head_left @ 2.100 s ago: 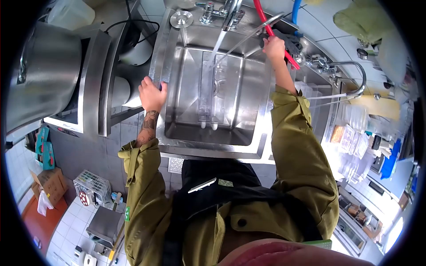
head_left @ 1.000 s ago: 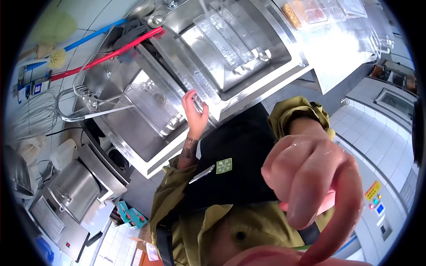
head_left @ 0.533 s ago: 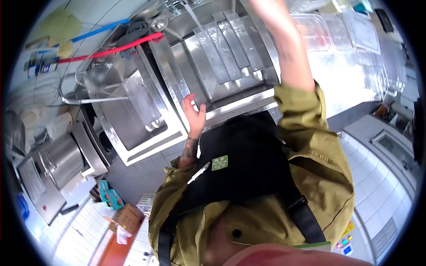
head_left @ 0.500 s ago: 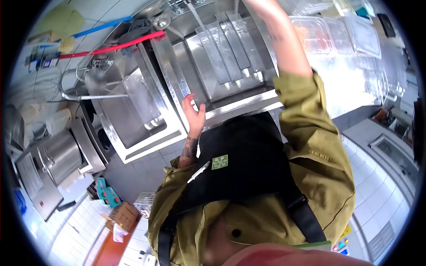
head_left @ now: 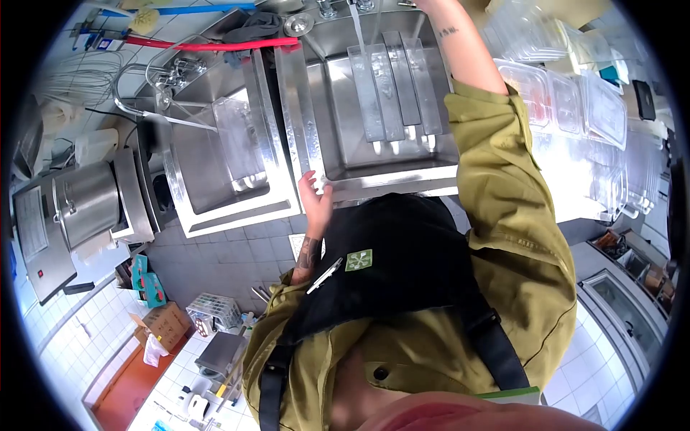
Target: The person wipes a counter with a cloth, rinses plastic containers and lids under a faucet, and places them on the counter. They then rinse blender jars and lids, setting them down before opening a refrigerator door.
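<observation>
Big rectangular steel sink (head_left: 327,154) here, long translucent containers (head_left: 365,93) lying inside; right forearm (head_left: 467,50) blocks its right edge. Red hose (head_left: 215,47) reaches its far left corner. Left hand (head_left: 316,204), loosely open, at the near left corner; right hand (head_left: 428,6) cut off, grip can't be told.

Trays (head_left: 368,93) — seemingly — in sink (head_left: 327,115).
</observation>
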`<state>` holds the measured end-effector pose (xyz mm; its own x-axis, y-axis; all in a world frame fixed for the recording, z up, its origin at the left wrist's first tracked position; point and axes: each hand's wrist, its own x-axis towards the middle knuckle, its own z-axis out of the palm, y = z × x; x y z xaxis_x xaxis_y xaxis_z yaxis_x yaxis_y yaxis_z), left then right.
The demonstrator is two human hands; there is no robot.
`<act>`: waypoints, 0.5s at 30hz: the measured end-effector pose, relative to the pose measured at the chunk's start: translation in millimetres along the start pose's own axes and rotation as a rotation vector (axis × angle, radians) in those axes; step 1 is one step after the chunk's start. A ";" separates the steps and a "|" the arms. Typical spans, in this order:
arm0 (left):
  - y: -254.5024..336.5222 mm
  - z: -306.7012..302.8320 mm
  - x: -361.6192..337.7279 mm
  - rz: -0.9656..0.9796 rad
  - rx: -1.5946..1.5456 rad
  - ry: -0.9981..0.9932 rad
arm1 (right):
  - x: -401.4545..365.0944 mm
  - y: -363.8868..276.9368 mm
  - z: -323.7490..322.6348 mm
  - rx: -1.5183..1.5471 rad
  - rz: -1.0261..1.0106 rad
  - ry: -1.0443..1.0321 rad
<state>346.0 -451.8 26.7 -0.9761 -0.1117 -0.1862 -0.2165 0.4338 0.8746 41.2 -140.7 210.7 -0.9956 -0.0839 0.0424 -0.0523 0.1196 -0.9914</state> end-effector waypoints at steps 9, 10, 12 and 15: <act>6.8 7.6 23.5 0.079 0.019 -0.117 | -114.8 43.5 3.8 -0.187 0.116 0.264; 7.5 11.7 28.6 0.091 0.007 -0.144 | -127.3 59.6 14.0 -0.273 0.215 0.166; 30.7 18.8 34.1 0.097 -0.024 -0.218 | -169.6 56.4 61.1 -0.625 0.289 -0.111; 47.0 39.3 44.2 0.183 -0.195 -0.415 | -206.6 48.9 114.1 -0.833 0.197 -0.725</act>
<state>292.0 -401.2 42.0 -0.9309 0.3333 -0.1491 -0.0720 0.2329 0.9698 253.3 -230.3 139.3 -0.7258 -0.5143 -0.4569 -0.2057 0.7961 -0.5692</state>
